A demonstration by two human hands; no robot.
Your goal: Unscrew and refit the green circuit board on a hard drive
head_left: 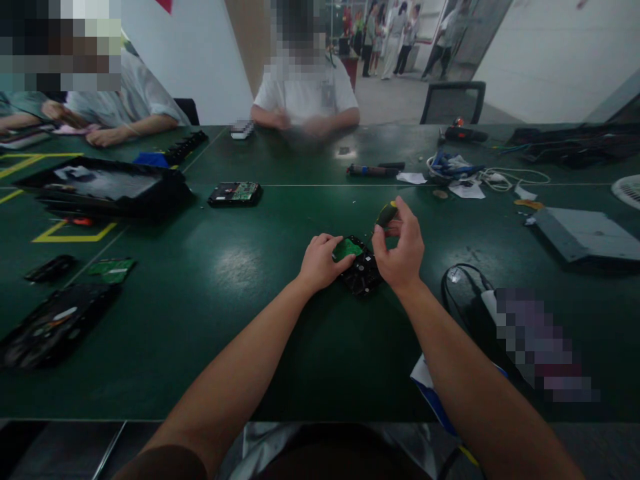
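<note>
A black hard drive (361,275) with a green circuit board (346,249) on top lies on the dark green table (240,300) in front of me. My left hand (321,261) is closed on the drive's left edge, thumb on the green board. My right hand (400,250) grips a screwdriver (387,215) with a black and yellow handle, its tip pointing down at the drive.
Another hard drive (235,193) lies farther back left. Black trays (103,187) and drive parts (53,327) sit at the left. Cables (465,170), tools and a grey box (587,233) are at the right. Two people sit across the table.
</note>
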